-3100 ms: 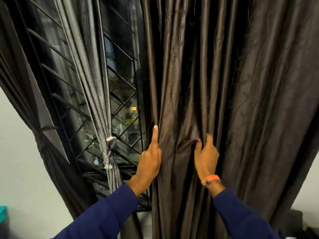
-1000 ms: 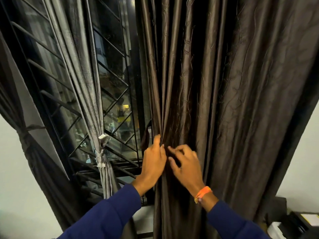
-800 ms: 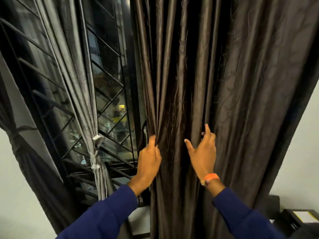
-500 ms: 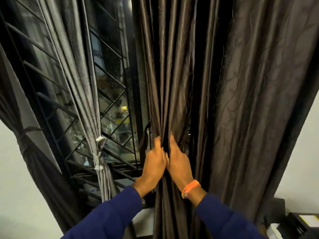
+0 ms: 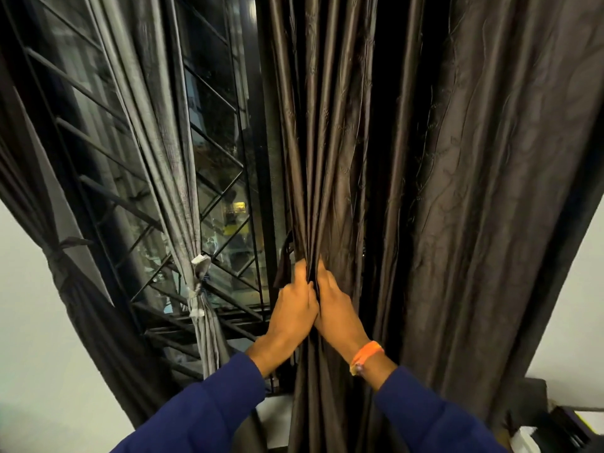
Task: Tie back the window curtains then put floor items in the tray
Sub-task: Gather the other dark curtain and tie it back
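Note:
A dark brown curtain (image 5: 457, 191) hangs loose over the right half of the window. My left hand (image 5: 291, 313) grips its gathered left edge, and my right hand (image 5: 338, 317) grips the bunched folds right beside it, so the two hands touch. An orange band sits on my right wrist. A grey sheer curtain (image 5: 170, 165) is tied with a pale strip (image 5: 197, 286) at mid-left. Another dark curtain (image 5: 75, 299) at far left is knotted back. No tray or floor items are in view.
A black window grille (image 5: 225, 191) with glass stands behind the curtains. White wall (image 5: 36, 338) lies at lower left and at lower right. A dark box or device with a white part (image 5: 555, 426) sits in the bottom right corner.
My right hand reached out to further folds of the dark curtain and drew them back against my left hand. Both hands now hold a thicker bunch, pressed together.

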